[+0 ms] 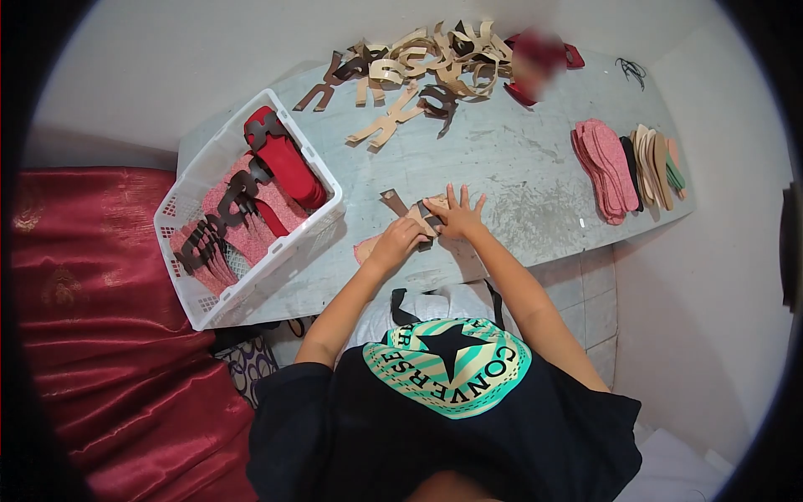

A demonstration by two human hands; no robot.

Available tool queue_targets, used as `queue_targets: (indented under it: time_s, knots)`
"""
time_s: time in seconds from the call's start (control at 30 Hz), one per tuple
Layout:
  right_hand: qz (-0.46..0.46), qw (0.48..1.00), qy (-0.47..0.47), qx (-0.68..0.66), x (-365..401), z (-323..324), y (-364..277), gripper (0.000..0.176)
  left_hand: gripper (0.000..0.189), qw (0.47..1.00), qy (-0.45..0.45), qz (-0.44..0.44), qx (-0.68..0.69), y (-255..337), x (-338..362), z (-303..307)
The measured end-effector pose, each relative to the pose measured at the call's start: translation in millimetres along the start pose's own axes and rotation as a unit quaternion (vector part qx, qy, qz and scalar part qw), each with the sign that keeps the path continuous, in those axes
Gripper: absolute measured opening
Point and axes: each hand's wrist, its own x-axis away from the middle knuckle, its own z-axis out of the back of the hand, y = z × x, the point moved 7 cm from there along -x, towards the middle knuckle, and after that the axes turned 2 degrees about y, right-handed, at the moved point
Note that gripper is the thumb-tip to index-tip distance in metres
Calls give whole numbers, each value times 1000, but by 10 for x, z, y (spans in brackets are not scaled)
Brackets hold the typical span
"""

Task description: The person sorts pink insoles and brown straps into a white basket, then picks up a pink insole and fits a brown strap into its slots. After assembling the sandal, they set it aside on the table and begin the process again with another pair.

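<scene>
A red satin cloth [109, 335] covers the space beyond the left edge of the grey table [502, 159]. At that left edge stands a white plastic basket [276, 268], filled with pink and red insoles with dark straps laid over them. A pile of tan and brown straps [418, 63] lies along the far edge. Near the right edge sit a stack of pink insoles [604, 167] and a smaller stack of tan insoles [652, 166].

At the middle of the near edge, the left hand [395, 243] is curled closed on the tan strap [421, 216]. The strap lies over a pink insole [365, 248]. The right hand [458, 213] has its fingers splayed wide, pressing flat on the strap and gripping nothing.
</scene>
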Motion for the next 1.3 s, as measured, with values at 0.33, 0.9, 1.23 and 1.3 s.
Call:
queue_targets:
  time_s: [0.33,0.9,1.23,1.3]
  knots:
    - [-9,1000,-19,17,-6,-16,-17,70,12,986,62,151,36,-482,-11,-23]
    - [-10,999,-30,18,-6,4,-12,68,11,975,102,193,36,-644,41,-164]
    - [-13,999,-29,39,-16,3,-14,68,8,969,128,209,35,-626,89,-185]
    - [-6,999,-22,43,-21,-3,-20,68,8,968,129,211,35,-635,99,-191]
